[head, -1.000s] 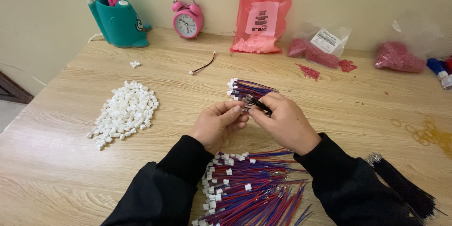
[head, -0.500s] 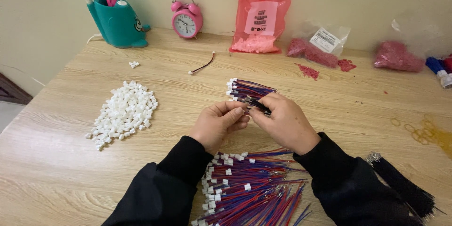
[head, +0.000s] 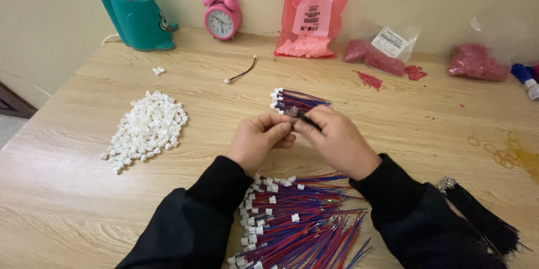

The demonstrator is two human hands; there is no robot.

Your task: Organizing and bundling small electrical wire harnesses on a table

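Note:
My left hand and my right hand meet fingertip to fingertip over the middle of the wooden table. Between the fingertips they pinch a small white connector with a dark wire; the piece is mostly hidden by the fingers. Just beyond the hands lies a small bundle of red and blue wires with white connectors. Below my wrists spreads a large heap of red and blue wires with white connectors. A pile of loose white connector housings lies to the left.
A bundle of black wires lies at the lower right. Along the back wall stand a teal pen holder, a pink alarm clock, a pink plastic bag and clear bags of red parts. One loose wire lies nearby.
Both hands stay pinched together at the same spot; only small finger movements show. The piles and bundles have not moved.

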